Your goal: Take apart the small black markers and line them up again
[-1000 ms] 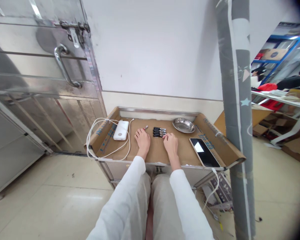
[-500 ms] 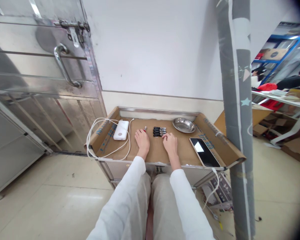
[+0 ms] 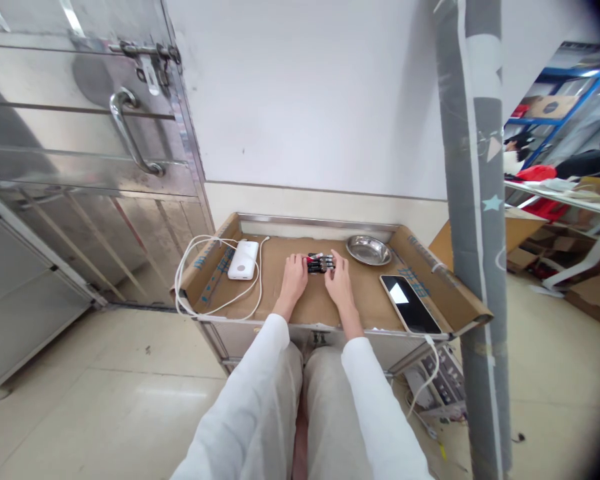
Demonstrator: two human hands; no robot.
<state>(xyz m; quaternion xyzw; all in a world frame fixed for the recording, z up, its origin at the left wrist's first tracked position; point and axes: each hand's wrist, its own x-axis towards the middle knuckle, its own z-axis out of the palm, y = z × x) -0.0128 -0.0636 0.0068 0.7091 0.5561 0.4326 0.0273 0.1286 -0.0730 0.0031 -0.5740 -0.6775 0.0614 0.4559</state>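
A small row of black pen-like sticks (image 3: pixel 321 266) with pale right-hand ends lies on the brown cardboard top, between my two hands. At the far side of the row is a red pen-like stick (image 3: pixel 312 258), partly covered by fingers. My left hand (image 3: pixel 295 272) is closed at the left end of the row, its fingertips on the red stick. From the right, my right hand (image 3: pixel 337 273) has its thumb and fingers bent around the pale ends of the black sticks. The fingers hide parts of the sticks, so their exact kind is unclear.
A white power bank (image 3: pixel 243 261) with a looped white cable (image 3: pixel 258 287) lies at left. A shiny metal bowl (image 3: pixel 369 251) sits at the back right, a phone (image 3: pixel 410 305) in front of it. Folded cardboard sides (image 3: pixel 440 283) edge the top. A wrapped grey pole (image 3: pixel 480 253) stands at right.
My left hand has moved right, bringing the red stick from the left over to the black row. My right hand has spread its fingers around the row's right end.
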